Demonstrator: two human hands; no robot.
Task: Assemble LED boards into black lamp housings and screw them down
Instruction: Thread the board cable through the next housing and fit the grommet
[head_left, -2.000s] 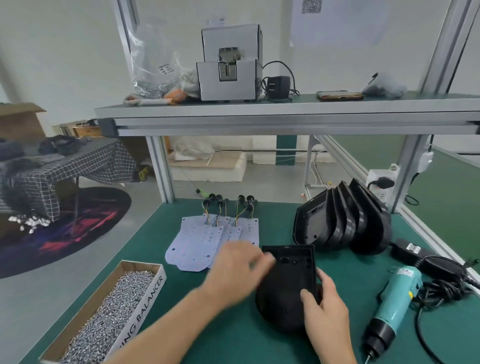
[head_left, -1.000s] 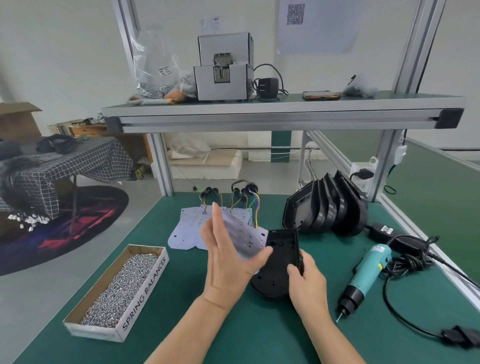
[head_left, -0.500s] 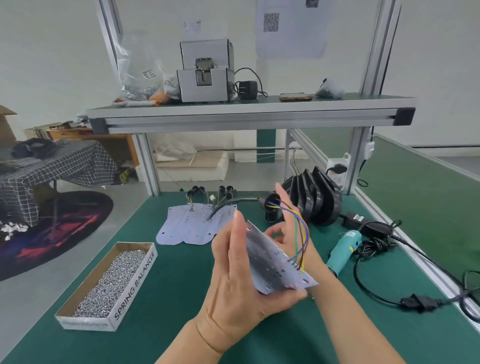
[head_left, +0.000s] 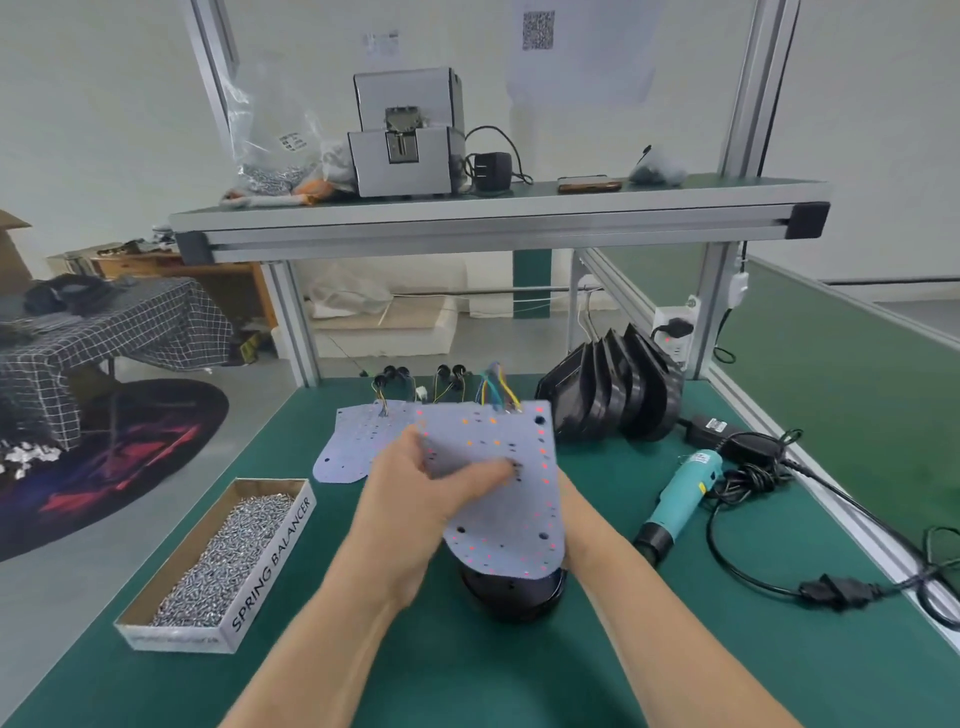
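Closest in, the black housing (head_left: 511, 597) sits on the green worktop (head_left: 519, 686), with only its rounded near end showing. The pale LED board (head_left: 498, 499) is held tilted above it and covers the rest. I cannot tell whether the board touches the housing.

The left hand (head_left: 415, 488) grips the board's left edge, with the thumb laid across its dotted face. The right hand (head_left: 574, 525) reaches under the board's right side. Its fingers are hidden, so I cannot tell how it holds.

Coloured wires (head_left: 496, 392) rise from the board's far edge. To the left, an open cardboard box of screws (head_left: 223, 561) lies on the worktop. To the right lies a teal electric screwdriver (head_left: 683, 496), with its black cable (head_left: 753, 566) looping beside it.

Farther back, more LED boards (head_left: 353, 441) lie flat beside a row of black housings (head_left: 613, 395) standing on edge. Above them, a shelf (head_left: 493, 221) carries a grey machine (head_left: 405, 135) and a clear bag (head_left: 270, 140).
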